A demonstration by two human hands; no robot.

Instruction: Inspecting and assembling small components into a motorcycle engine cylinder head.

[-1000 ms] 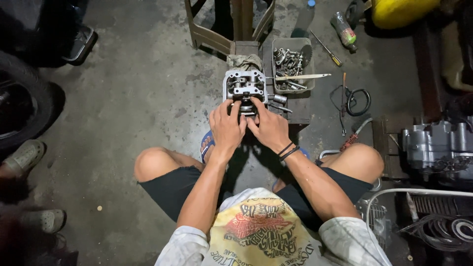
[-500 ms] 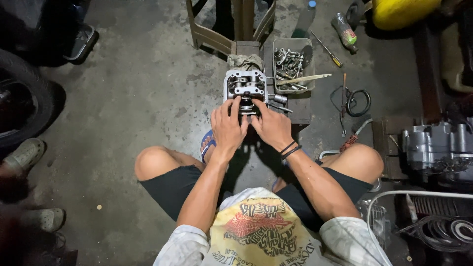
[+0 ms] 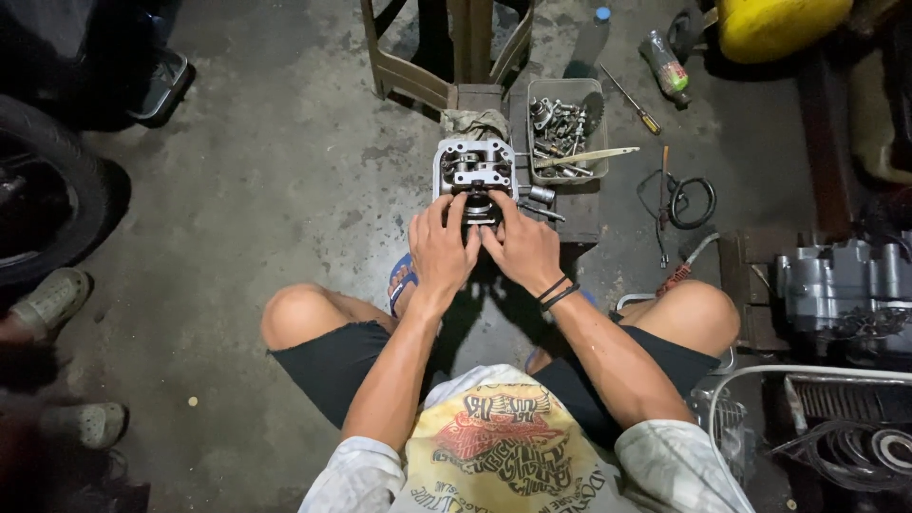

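Both hands, left hand [image 3: 443, 249] and right hand [image 3: 522, 247], press fingertips on the near edge of the grey cast-metal cylinder head [image 3: 473, 171], directly ahead, equally near; neither is clenched.

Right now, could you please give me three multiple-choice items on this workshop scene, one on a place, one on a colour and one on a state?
1. Where does the tray of metal parts lie relative to the cylinder head?
A. to its right in the view
B. to its left in the view
C. under it

2. What colour is the handle of the screwdriver on the floor?
A. blue
B. yellow
C. white

3. How are the left hand and right hand placed?
A. both resting on the knees
B. one holding the screwdriver
C. both on the near side of the cylinder head

Answers: 1 A, as the tray sits just right of the head by the picture. 2 B, as the grip looks yellow. 3 C, as the fingers of both hands press on the head's near edge.
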